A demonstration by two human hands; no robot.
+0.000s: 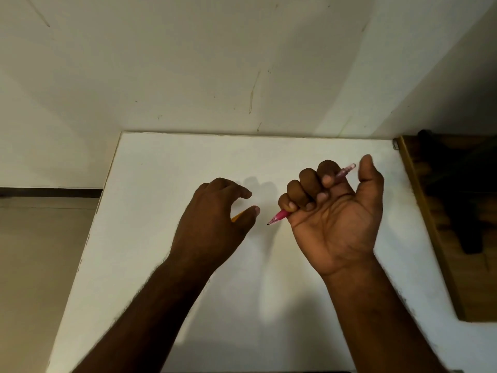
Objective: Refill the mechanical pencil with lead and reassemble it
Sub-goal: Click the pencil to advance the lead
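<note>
My right hand (336, 211) is palm up above the white table (150, 184), its four fingers curled around a pink mechanical pencil (279, 217). The pencil's tip points down and left, and its translucent rear end sticks out between the index finger and the raised thumb. My left hand (215, 219) hovers palm down to the left of the tip, fingers loosely bent. A small yellow-orange object (236, 218) peeks out from under its palm; I cannot tell what it is or whether the hand grips it.
The table stands against a scuffed pale wall (215, 63). A brown wooden piece of furniture (441, 238) with a dark object on it borders the table's right side. Beige floor (40, 251) lies past the table's left edge.
</note>
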